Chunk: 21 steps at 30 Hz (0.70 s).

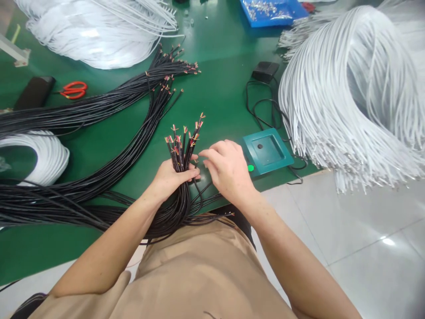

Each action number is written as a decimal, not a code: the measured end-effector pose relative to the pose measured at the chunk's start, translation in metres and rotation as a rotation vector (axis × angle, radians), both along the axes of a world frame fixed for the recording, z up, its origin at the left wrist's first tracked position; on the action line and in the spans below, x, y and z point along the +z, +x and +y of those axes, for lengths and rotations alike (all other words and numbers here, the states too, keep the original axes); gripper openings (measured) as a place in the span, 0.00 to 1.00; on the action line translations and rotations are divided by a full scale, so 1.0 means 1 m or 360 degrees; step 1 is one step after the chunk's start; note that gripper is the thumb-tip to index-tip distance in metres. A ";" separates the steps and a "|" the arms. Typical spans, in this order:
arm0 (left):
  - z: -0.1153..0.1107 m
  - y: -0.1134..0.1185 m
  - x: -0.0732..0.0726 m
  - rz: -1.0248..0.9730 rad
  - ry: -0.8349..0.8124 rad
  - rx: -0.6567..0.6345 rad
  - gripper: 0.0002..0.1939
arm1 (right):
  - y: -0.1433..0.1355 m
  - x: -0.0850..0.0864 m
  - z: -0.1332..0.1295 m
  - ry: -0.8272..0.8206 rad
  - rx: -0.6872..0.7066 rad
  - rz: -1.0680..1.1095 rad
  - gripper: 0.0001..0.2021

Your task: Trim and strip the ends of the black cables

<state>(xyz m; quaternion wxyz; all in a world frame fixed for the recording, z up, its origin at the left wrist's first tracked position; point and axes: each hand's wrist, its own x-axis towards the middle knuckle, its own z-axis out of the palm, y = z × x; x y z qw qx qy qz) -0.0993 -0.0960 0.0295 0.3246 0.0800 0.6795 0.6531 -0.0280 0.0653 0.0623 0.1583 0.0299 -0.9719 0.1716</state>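
Observation:
My left hand (174, 177) is wrapped round a bundle of black cables (182, 159), whose stripped ends with red, yellow and white wires point up and away from me. Just right of the bundle is my right hand (224, 166), its thumb and fingers apart near one short cable end by the left fingertips. I see nothing held between the right fingers. Below the left hand the cables bend round and run left along the table's front edge. Other long black cables (129, 155) lie to the left, with their coloured ends at the table's middle.
A teal device (268, 151) with a green button sits right of my right hand, near a black box (264, 71) with a cord. White cable bundles (318, 88) lie right and back left. Red-handled scissors (75, 90), a blue tray (272, 20) and a white coil (53, 155) are around.

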 end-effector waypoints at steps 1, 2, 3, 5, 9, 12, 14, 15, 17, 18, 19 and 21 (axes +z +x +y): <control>-0.001 0.000 -0.001 0.0016 -0.0001 -0.0016 0.21 | -0.001 -0.002 -0.004 0.0001 0.0031 0.0015 0.10; -0.001 -0.001 -0.001 0.0030 -0.0007 -0.0031 0.21 | -0.003 -0.004 -0.007 0.0019 0.0056 0.0039 0.10; -0.002 -0.001 -0.002 0.0034 -0.0014 -0.0043 0.20 | -0.004 -0.006 -0.009 0.0047 0.0075 0.0071 0.09; -0.003 -0.002 -0.002 0.0001 0.0009 -0.0057 0.20 | -0.004 -0.009 -0.010 0.0109 0.0084 0.0129 0.09; -0.004 -0.005 0.002 -0.0254 0.0180 -0.0149 0.13 | -0.001 -0.012 -0.011 0.0161 0.0071 0.0167 0.11; -0.003 -0.007 0.005 -0.0505 0.0262 -0.0175 0.11 | 0.000 -0.014 -0.012 0.0110 0.0064 0.0190 0.12; -0.003 -0.008 0.004 -0.0617 0.0298 -0.0161 0.10 | 0.001 -0.015 -0.013 0.0062 0.0056 0.0211 0.12; -0.003 -0.008 0.004 -0.0645 0.0316 -0.0164 0.10 | 0.001 -0.016 -0.014 0.0048 0.0056 0.0220 0.11; -0.002 -0.008 0.001 -0.0646 0.0355 -0.0191 0.10 | 0.002 -0.016 -0.014 0.0041 0.0063 0.0228 0.11; -0.002 -0.008 0.000 -0.0628 0.0369 -0.0200 0.11 | 0.003 -0.015 -0.012 0.0043 0.0062 0.0217 0.11; -0.002 -0.008 0.000 -0.0601 0.0376 -0.0198 0.13 | 0.004 -0.014 -0.010 0.0048 0.0052 0.0195 0.11; -0.001 -0.007 -0.001 -0.0533 0.0355 -0.0167 0.17 | 0.006 -0.010 -0.002 0.0098 -0.0005 0.0118 0.10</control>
